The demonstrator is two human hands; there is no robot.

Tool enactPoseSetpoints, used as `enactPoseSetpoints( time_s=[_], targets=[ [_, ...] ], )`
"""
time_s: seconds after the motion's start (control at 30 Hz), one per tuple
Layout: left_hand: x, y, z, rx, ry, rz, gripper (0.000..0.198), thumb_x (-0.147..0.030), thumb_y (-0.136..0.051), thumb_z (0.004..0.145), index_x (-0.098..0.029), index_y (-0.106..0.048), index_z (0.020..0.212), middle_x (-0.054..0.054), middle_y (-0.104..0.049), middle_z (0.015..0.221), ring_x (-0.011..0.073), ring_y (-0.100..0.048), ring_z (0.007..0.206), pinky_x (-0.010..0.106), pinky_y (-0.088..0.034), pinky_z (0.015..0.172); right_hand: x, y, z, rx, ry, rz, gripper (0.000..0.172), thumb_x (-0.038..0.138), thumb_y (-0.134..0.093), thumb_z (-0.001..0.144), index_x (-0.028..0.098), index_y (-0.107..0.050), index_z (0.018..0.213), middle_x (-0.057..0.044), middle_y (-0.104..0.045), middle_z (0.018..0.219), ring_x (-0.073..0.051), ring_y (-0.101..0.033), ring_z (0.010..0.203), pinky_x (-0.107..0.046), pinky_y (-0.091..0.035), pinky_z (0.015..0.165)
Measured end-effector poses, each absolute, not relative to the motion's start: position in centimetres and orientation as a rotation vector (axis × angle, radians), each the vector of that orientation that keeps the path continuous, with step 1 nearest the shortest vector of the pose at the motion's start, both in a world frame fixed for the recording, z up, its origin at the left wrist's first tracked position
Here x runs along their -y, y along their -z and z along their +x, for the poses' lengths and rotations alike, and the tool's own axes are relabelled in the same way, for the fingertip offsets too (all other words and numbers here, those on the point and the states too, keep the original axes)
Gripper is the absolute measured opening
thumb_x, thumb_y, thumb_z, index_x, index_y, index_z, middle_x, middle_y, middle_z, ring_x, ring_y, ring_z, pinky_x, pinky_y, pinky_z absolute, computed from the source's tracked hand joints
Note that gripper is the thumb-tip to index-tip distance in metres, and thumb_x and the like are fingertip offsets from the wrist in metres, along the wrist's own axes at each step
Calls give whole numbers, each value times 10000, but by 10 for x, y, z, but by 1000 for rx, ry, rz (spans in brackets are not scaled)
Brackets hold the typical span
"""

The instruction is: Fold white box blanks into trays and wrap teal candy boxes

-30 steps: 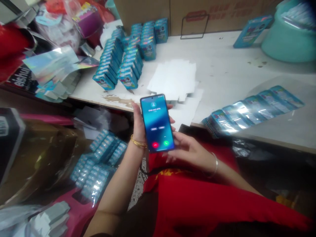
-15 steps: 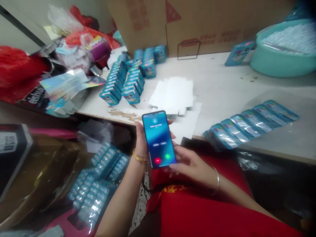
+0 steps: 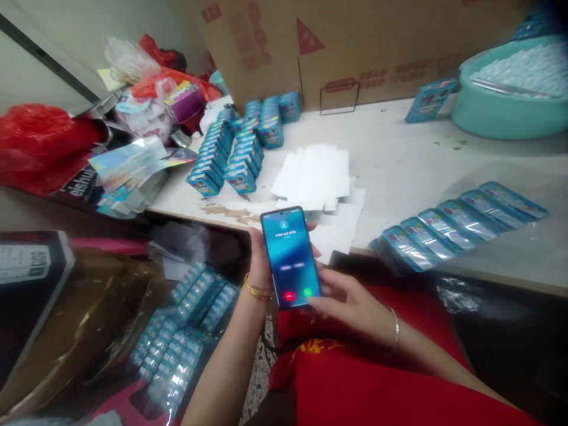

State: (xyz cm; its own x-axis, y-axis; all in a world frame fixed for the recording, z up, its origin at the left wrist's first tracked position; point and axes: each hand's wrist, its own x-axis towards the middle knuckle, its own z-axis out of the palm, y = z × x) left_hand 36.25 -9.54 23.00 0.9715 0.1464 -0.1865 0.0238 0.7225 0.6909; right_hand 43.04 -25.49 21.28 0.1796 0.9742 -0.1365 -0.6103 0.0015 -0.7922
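left hand point(image 3: 261, 260) gripping slim dark-edged smartphone point(image 3: 290, 254) from behind; thumb by its left edge, fingertips showing past right edge; phone tilted, screen up, held nr front edge of white-topped table point(image 3: 377, 142); lit blue screen shows a no. up top, red & green round call icons nr bottom; right hand point(image 3: 350, 302) half curled at phone's lower right corner, thumb tip nr green icon; can't tell if it's pressing; thin gold-coloured bangles point(image 3: 258, 291) on left wrist, silver-coloured bangle point(image 3: 394, 328) on right; on table: flat white card sheets point(image 3: 313, 174) just past phone, rows of blue printed boxes point(image 3: 242, 176) to the left, overlapping blue shiny packs point(image 3: 448, 231) to the right; round teal tub point(image 3: 501, 109) far right
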Motion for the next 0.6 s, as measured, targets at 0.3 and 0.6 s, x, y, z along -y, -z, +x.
enactPoseSetpoints(
  time_s=[0.3,0.6],
  targets=[
    [99,-231,363,-245,-67,736,1070,-896,-318,613,-75,-483,1279,156,-656,894,256,-648,759,386,-527,697,259,-211,434,757,-1190,-1108,195,314,-607,847,179,-620,987,-34,-649,962,-171,-607,911,-304,-505,803],
    [97,-229,363,-297,-73,761,1076,-890,-232,646,-47,-506,1255,174,-671,850,279,-666,720,404,-524,696,286,-204,446,1275,75,-1511,112,159,-623,800,183,-606,908,-90,-654,992,-256,-559,1000,-420,-463,856]
  ],
)
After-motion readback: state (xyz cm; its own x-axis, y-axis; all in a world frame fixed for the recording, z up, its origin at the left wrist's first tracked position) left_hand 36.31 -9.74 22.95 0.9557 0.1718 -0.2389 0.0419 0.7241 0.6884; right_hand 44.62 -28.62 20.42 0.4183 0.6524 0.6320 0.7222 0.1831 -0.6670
